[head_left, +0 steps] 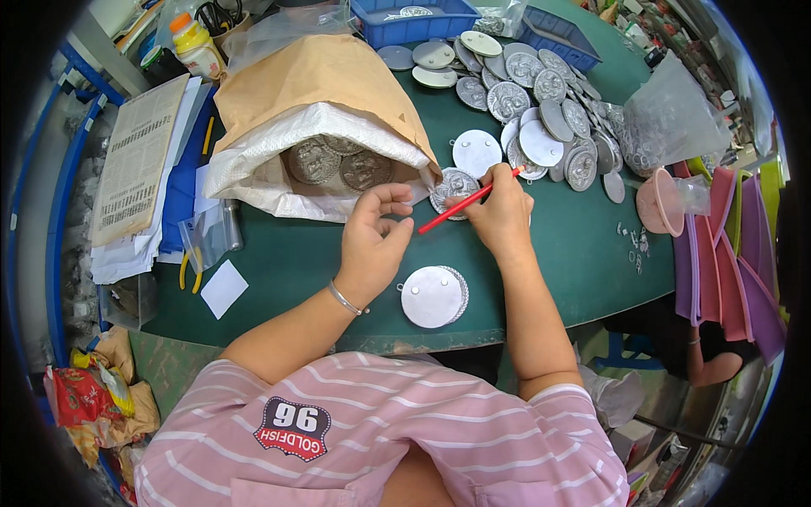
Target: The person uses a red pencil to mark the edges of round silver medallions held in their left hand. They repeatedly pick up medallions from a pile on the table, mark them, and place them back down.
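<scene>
My right hand (504,215) grips a red pen (456,209), which points down and left over the green table. It is beside an embossed silver medallion (452,188) and a plain-backed round medallion (476,151); whether the fingers touch either is hidden. In front of the sack's mouth is my left hand (373,241), its fingers loosely bent, thumb apart, nothing visible in it. Embossed medallions (366,171) lie inside the paper-covered white woven sack (325,89). Close to the near table edge, a short stack of medallions (432,297) shows a smooth back with two small studs.
Many more medallions (553,118) are heaped at the far right. Blue bins (412,29) stand behind them. A pink cup (659,203) and small metal bits (635,241) are at right. Papers (139,160), yellow-handled pliers (191,270) and a white card (225,289) lie at left.
</scene>
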The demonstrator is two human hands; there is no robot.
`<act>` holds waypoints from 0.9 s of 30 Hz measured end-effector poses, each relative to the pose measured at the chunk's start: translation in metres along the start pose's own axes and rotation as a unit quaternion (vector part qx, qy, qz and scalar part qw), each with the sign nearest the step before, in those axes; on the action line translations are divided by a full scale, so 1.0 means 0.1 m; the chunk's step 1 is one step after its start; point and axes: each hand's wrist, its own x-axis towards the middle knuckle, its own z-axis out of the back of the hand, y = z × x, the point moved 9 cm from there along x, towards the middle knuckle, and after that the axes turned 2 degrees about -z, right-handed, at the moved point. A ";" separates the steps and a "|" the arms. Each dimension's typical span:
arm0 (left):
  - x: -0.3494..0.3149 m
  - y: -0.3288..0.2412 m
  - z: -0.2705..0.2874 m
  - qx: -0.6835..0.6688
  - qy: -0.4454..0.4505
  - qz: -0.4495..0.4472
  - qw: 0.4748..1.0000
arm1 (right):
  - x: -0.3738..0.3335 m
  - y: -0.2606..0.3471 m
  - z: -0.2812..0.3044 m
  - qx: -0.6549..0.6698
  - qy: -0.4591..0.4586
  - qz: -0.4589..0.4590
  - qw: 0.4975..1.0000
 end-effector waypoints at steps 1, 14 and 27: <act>0.00 0.05 -0.02 0.015 0.012 0.019 1.000 | -0.04 0.08 0.02 -0.040 -0.026 0.036 0.998; -0.03 0.07 -0.13 0.123 0.083 0.044 0.988 | -0.06 -0.18 0.16 0.477 0.019 -0.027 0.878; -0.12 0.05 -0.20 -0.138 0.080 0.120 0.980 | -0.24 0.10 0.02 0.597 0.122 0.006 0.793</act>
